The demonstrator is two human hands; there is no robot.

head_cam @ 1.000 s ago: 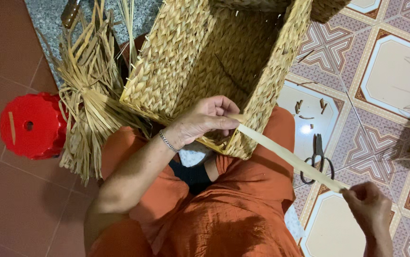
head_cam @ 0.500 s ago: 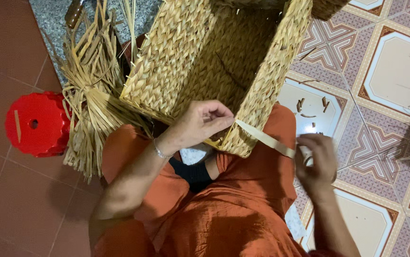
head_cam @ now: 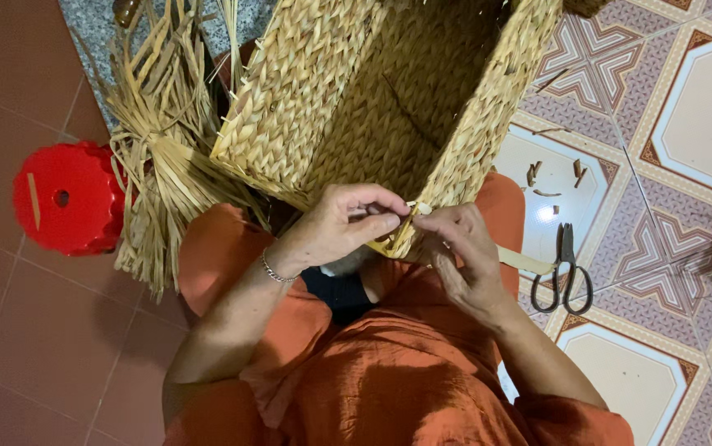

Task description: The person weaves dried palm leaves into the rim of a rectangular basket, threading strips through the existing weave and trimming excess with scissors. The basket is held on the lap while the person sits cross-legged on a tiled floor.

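Note:
A large woven straw basket (head_cam: pixel 347 91) lies tilted on my lap, its open mouth facing right. My left hand (head_cam: pixel 343 223) pinches the basket's near rim corner, with a thin bracelet at the wrist. My right hand (head_cam: pixel 463 252) meets it at the same corner, fingers closed on a flat pale straw strip (head_cam: pixel 525 261) that trails off to the right behind the hand. Both hands touch the rim edge. I wear orange clothing (head_cam: pixel 389 372).
A bundle of loose dried straw (head_cam: pixel 161 157) lies left of the basket, beside a red plastic stool (head_cam: pixel 66 198). Black scissors (head_cam: pixel 564 272) rest on the patterned tile floor at right, with small straw offcuts (head_cam: pixel 550 177) beyond them.
My right hand has come in from the far lower right along the straw strip to the basket's rim corner, where it now meets the left hand. The left hand stayed at the rim.

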